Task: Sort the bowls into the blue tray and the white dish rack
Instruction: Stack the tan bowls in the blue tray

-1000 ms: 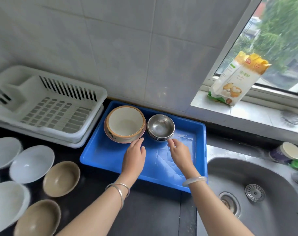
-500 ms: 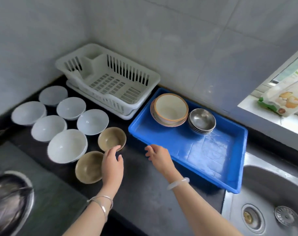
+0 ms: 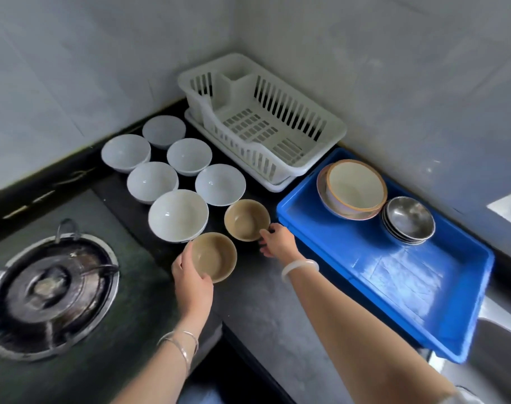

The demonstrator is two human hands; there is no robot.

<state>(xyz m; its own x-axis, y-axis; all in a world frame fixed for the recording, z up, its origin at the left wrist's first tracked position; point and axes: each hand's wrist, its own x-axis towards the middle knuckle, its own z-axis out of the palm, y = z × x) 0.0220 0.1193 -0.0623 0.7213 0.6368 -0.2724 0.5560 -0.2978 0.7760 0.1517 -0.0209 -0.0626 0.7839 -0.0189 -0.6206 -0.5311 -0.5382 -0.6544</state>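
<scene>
Two tan bowls stand on the dark counter. My left hand point(image 3: 191, 275) grips the rim of the nearer tan bowl point(image 3: 216, 256). My right hand point(image 3: 277, 240) holds the right edge of the farther tan bowl point(image 3: 245, 218). Several white bowls point(image 3: 177, 214) sit in a cluster behind them. The white dish rack point(image 3: 330, 135) holds nothing in the corner. The blue tray point(image 3: 394, 275) to the right holds a stack of cream bowls with orange rims point(image 3: 355, 188) and a stack of steel bowls point(image 3: 409, 220).
A gas burner point(image 3: 51, 284) lies at the left. Tiled walls close the corner behind the rack. A steel sink edge point(image 3: 499, 360) shows at the far right, past the tray.
Both hands left the blue tray and moved left to the tan bowls. Each hand now holds one tan bowl. My view swung left, so the window is out of sight.
</scene>
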